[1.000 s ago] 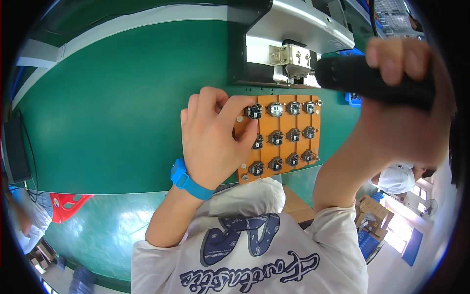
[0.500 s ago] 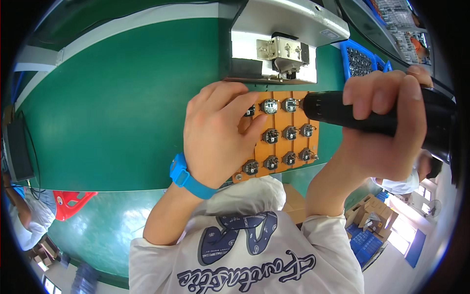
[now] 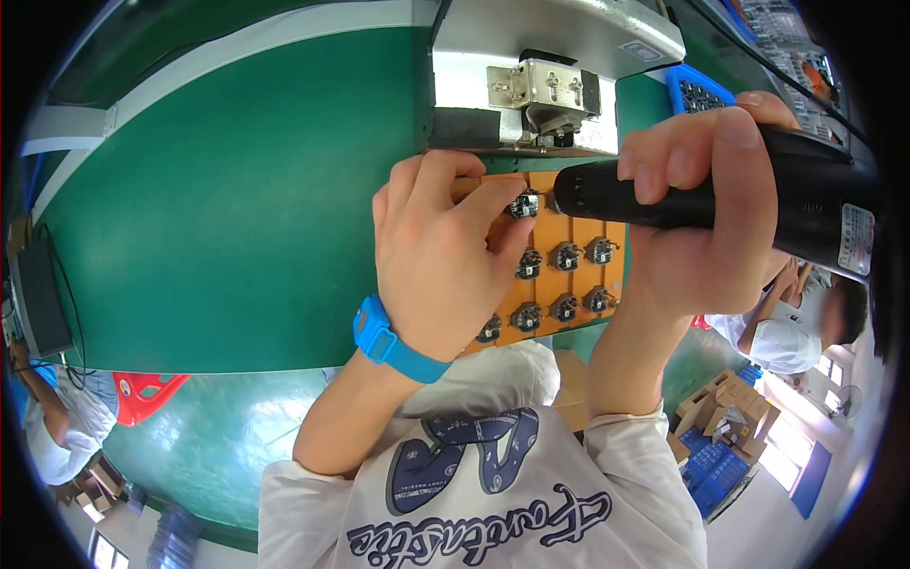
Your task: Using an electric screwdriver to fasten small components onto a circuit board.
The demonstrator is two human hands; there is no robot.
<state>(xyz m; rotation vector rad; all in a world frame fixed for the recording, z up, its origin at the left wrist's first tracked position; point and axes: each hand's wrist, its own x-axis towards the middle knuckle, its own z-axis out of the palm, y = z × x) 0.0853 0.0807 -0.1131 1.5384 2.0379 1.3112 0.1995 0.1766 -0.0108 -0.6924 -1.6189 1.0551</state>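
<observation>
My right hand [image 3: 706,213] is wrapped round a thick black cylindrical power tool, apparently an electric screwdriver [image 3: 597,192]. Its narrow end points left over the top row of an orange fixture board [image 3: 547,284]. Small round dark-and-silver metal parts with pins sit in rows on that board. Around one top-row part [image 3: 523,203], the thumb and index finger of my left hand [image 3: 441,237] close from two sides. The other left fingers curl over the board's far left corner. My left hand and the tool's end hide some of the parts.
Just beyond the board stands a metal housing [image 3: 654,43] with a small silver mechanism [image 3: 555,85]. A blue bin [image 3: 700,90] of small parts is behind my right hand. Green table [image 3: 237,209] extends left. People sit at both sides; cardboard boxes [image 3: 725,408] stand lower right.
The tool in my right hand has moved left along the top row. My left hand has shifted right, from the part at the left to the neighbouring one.
</observation>
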